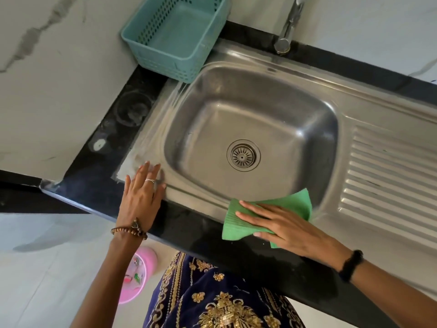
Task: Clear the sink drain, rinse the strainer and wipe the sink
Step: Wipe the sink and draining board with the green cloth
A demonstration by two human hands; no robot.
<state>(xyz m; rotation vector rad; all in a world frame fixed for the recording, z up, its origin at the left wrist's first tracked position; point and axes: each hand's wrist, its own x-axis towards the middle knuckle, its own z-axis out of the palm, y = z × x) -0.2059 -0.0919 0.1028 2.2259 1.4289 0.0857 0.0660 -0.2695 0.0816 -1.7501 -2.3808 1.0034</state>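
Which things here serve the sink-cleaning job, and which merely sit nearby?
In use:
green ribbed cloth under right hand
steel sink
round drain strainer
left hand on rim

Nearby:
teal plastic basket
chrome tap
pink bucket

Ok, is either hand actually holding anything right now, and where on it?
Nothing is gripped. The right hand presses flat on the middle of the green cloth at the sink's front rim; the left hand rests open on the rim's corner.
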